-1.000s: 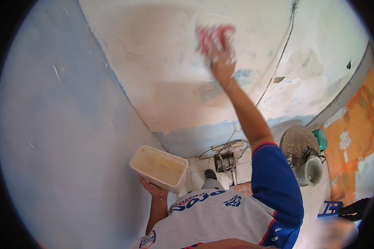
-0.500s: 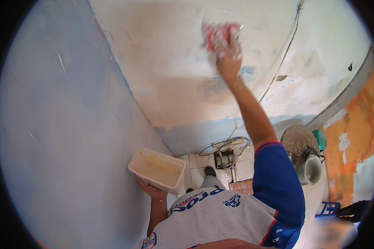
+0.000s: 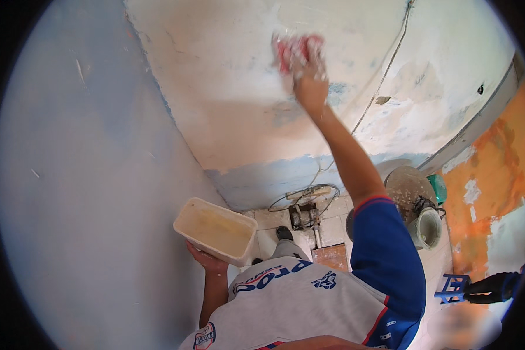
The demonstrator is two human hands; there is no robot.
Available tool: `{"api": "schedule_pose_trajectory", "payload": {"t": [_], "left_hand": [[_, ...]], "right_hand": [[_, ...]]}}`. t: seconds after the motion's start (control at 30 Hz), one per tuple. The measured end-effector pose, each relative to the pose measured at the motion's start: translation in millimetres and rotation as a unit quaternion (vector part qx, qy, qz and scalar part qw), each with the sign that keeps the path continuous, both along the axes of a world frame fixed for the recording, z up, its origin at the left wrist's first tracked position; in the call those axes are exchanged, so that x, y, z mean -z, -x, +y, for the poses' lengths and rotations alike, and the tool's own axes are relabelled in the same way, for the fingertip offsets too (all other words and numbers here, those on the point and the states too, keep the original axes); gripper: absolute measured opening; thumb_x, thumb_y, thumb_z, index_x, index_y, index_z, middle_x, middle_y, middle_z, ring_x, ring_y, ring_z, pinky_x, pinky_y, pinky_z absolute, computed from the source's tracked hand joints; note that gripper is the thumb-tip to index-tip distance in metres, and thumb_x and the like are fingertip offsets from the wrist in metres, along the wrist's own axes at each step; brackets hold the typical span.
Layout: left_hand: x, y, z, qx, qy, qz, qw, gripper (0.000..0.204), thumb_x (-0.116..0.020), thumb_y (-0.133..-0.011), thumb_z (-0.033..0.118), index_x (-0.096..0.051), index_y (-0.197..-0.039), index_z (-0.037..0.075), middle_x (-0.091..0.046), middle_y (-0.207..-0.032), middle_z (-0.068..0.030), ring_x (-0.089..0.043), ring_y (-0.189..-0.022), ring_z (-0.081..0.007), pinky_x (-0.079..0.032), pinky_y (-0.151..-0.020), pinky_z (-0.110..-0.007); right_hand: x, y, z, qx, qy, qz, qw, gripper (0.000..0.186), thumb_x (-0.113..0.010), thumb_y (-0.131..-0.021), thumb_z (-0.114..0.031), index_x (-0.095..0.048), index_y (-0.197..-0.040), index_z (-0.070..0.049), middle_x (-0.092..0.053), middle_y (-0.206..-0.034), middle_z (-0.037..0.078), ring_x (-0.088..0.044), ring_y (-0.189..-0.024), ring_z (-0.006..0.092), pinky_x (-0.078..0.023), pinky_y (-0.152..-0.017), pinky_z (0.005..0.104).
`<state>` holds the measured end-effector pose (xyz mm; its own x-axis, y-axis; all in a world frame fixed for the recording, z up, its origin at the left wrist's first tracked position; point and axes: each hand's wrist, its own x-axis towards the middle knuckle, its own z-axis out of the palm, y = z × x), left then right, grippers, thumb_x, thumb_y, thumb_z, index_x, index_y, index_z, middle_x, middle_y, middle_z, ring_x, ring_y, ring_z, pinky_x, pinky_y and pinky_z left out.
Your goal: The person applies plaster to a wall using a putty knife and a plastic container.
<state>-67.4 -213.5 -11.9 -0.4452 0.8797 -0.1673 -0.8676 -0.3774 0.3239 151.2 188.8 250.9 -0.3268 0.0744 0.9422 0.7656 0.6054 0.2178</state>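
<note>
My right hand [image 3: 310,76], coated in white paste, reaches far up and is closed on a red flat spreader [image 3: 284,51] smeared with the same white. It is pressed to the pale, patchy wall [image 3: 233,76]. Blur hides the tool's exact outline. Low on the left, my left hand [image 3: 207,255] grips the underside of a cream rectangular plastic tub [image 3: 182,219], which tilts toward me. A thin yellowish-white layer covers its bottom. The blue-grey side wall [image 3: 93,204] stands close beside the tub.
On the tiled floor lie a looped cable [image 3: 332,201] and a paste-stained box-shaped thing with a handle [image 3: 302,217]. Right of my arm stand a round grey lid or board [image 3: 408,184], a bucket [image 3: 429,227] and a green container [image 3: 437,188]. Another person's dark-clad leg [image 3: 490,287] is near a blue stool [image 3: 452,288].
My right hand with the red spreader has shifted slightly left and down across the wall. The tub has moved a little left and up in view, still in my left hand.
</note>
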Motion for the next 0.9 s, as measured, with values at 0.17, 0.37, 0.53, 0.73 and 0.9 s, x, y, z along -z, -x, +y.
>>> {"api": "schedule_pose_trajectory", "payload": {"t": [0.17, 0.37, 0.53, 0.73, 0.9], "left_hand": [[1, -2, -7, -0.008, -0.007, 0.002, 1.0, 0.077, -0.044, -0.1, 0.069, -0.04, -0.158, 0.018, -0.045, -0.159, -0.0075, -0.046, -0.143, -0.0334, -0.039, -0.118, -0.053], [7, -2, -15, 0.011, -0.02, -0.007, 1.0, 0.075, -0.042, -0.101, 0.068, -0.04, -0.158, 0.018, -0.043, -0.16, -0.007, -0.044, -0.144, -0.0326, -0.039, -0.118, -0.053], [3, 2, -22, -0.02, -0.001, 0.02, 1.0, 0.075, -0.039, -0.102, 0.068, -0.04, -0.158, 0.018, -0.044, -0.159, -0.0065, -0.043, -0.145, -0.0318, -0.039, -0.118, -0.053], [-14, -6, -25, 0.002, -0.023, 0.001, 1.0, 0.07, -0.04, -0.104, 0.065, -0.043, -0.156, 0.018, -0.049, -0.155, -0.0062, -0.05, -0.139, -0.0316, -0.042, -0.115, -0.053], [18, 4, -26, -0.015, 0.018, 0.025, 0.999, 0.075, -0.04, -0.102, 0.068, -0.041, -0.157, 0.018, -0.045, -0.158, -0.0062, -0.045, -0.143, -0.0313, -0.041, -0.116, -0.052]], "right_hand": [[0, 13, -49, -0.076, 0.074, 0.065, 0.992, 0.051, -0.067, -0.082, 0.001, -0.073, -0.129, -0.018, -0.068, -0.136, 0.008, -0.054, -0.135, 0.0419, -0.043, -0.11, 0.0612], [-67, -4, -4, 0.058, -0.045, 0.029, 0.997, 0.056, -0.063, -0.081, 0.004, -0.07, -0.134, -0.017, -0.068, -0.135, 0.011, -0.055, -0.135, 0.0397, -0.045, -0.111, 0.0541], [54, 9, -41, 0.003, 0.072, -0.052, 0.996, 0.058, -0.063, -0.082, 0.006, -0.071, -0.134, -0.02, -0.07, -0.133, 0.008, -0.057, -0.135, 0.0357, -0.048, -0.11, 0.0507], [-87, -14, -27, 0.03, -0.101, 0.061, 0.993, 0.05, -0.07, -0.084, -0.006, -0.072, -0.131, -0.021, -0.07, -0.134, 0.002, -0.059, -0.131, 0.036, -0.049, -0.106, 0.0491], [-19, -7, 7, 0.047, -0.047, 0.029, 0.997, 0.051, -0.07, -0.086, -0.012, -0.068, -0.136, -0.02, -0.064, -0.143, 0.005, -0.053, -0.14, 0.0314, -0.046, -0.111, 0.0494]]}}
